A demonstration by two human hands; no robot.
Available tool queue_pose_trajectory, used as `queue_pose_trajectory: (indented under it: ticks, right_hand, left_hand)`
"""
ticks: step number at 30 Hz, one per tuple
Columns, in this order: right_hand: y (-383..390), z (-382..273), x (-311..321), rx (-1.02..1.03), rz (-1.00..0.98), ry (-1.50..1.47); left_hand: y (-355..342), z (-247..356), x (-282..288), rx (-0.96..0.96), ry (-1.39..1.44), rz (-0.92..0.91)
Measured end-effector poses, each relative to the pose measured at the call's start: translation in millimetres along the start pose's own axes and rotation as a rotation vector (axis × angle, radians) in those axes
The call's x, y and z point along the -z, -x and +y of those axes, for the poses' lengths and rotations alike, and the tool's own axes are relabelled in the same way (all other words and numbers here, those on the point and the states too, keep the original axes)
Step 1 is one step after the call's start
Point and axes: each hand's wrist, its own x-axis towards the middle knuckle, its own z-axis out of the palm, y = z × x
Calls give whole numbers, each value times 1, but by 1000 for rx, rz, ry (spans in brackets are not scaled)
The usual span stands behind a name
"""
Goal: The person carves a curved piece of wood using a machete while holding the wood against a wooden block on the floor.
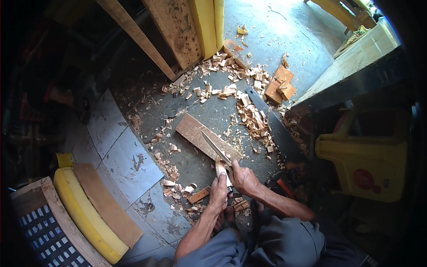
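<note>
My left hand (218,191) is closed around a pale carved wooden piece (221,168), which has a dark band at its lower end. In my right hand (243,178) is a knife (215,144), gripped with its long blade pointing up and to the left. The blade crosses close to the top of the wooden piece; I cannot tell whether they touch. Beneath the knife, a flat wooden board (195,132) lies slantwise on the grey floor. Both hands are close together, just above the board's lower right end.
Wood shavings (253,118) are scattered around the board. A dark saw blade (275,127) lies to the right, near small wooden blocks (280,84). Grey tiles (129,164) and a yellow curved piece (89,218) are at left. A yellow moulded shell (364,151) stands at right.
</note>
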Motion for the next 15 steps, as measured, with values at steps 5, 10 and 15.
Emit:
queue_pose_trajectory:
  ticks: [5,10,15]
  right_hand:
    - [-2,-2,-1,-22,-17,31]
    - [-19,2,-5,-57,-38,-18]
    - [-2,-3,3,-3,83,-6]
  left_hand:
    - [-6,-5,8,-7,-69,-78]
    - [-21,-23,8,-118,-25,-29]
    - [-1,-10,-5,-63,-70,42]
